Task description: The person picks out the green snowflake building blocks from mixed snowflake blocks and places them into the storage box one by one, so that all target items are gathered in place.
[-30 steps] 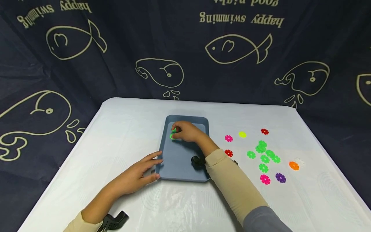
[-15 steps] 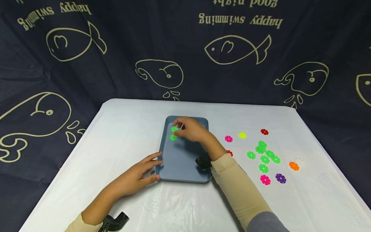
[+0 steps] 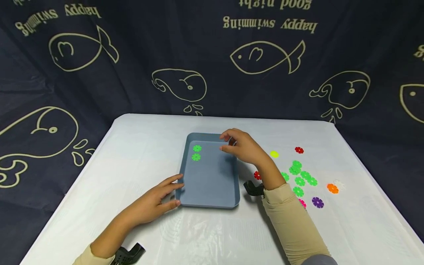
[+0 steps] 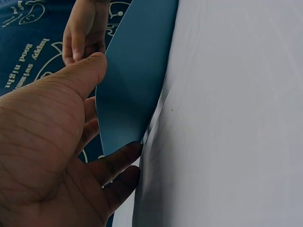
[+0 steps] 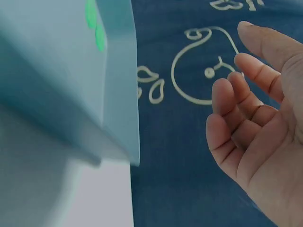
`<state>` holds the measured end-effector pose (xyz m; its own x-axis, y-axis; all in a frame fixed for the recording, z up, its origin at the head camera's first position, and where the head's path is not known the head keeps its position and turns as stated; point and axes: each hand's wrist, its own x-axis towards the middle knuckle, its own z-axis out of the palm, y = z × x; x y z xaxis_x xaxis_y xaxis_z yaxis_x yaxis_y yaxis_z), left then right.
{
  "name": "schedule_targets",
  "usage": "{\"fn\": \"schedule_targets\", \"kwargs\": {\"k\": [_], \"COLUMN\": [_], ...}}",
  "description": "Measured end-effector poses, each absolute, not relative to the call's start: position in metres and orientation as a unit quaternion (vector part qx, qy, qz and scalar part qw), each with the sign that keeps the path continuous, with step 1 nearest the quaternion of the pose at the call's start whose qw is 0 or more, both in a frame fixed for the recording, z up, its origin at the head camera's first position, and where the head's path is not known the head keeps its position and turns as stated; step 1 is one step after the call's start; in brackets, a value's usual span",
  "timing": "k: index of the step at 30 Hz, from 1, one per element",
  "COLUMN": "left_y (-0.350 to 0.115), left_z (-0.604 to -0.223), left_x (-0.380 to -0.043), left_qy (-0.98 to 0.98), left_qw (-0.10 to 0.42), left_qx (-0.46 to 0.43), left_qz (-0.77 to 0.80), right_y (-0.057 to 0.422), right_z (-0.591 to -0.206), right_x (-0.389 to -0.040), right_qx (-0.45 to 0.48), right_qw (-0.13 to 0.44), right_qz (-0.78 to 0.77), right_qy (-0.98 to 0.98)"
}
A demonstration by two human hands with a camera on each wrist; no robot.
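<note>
Two green notched discs (image 3: 196,157) lie one above the other near the far left corner of a grey-blue tray (image 3: 208,200). My left hand (image 3: 150,204) touches the tray's left side, its fingers spread and fairly straight. In the left wrist view the thumb (image 4: 90,71) rests at the tray's rim, with fingers against the wall. Over the tray's far right edge, my right hand (image 3: 243,147) hovers with loosely curled fingers. The right wrist view shows that hand (image 5: 260,118) holding nothing, with the tray beside it.
Right of the tray, several green discs (image 3: 299,181) lie on the white-covered table (image 3: 149,147). Around them are red (image 3: 299,150), yellow (image 3: 274,154), orange (image 3: 332,188) and purple discs (image 3: 317,202). A pink disc (image 3: 302,202) is partly behind the right sleeve. A dark printed cloth (image 3: 132,84) hangs behind.
My right hand has let go of the green disc in the tray and moved right to the tray's far right edge. Both green discs now show fully. My left hand stays on the tray.
</note>
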<state>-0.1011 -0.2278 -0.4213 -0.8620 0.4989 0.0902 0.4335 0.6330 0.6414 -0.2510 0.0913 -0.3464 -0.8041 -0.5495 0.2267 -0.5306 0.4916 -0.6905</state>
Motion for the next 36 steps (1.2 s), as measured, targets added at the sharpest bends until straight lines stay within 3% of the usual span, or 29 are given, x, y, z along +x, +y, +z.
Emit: {"fn": "schedule_targets", "kwargs": {"k": [23,36], "left_y": [-0.229,-0.229], "left_z": [-0.426,-0.425], "left_x": [-0.099,-0.102], "left_qy": [0.901,0.9], "left_qw": [0.036,0.032], "left_qx": [0.257,0.261], "left_qz": [0.347,0.347], "right_y": [0.239,0.275], "right_z": [-0.367,-0.392], "right_x": [-0.223,-0.213], "right_qx": [-0.188,-0.175], "right_qw": [0.005,0.077], "right_qz": [-0.336,-0.316], "right_qy": [0.923,0.929]}}
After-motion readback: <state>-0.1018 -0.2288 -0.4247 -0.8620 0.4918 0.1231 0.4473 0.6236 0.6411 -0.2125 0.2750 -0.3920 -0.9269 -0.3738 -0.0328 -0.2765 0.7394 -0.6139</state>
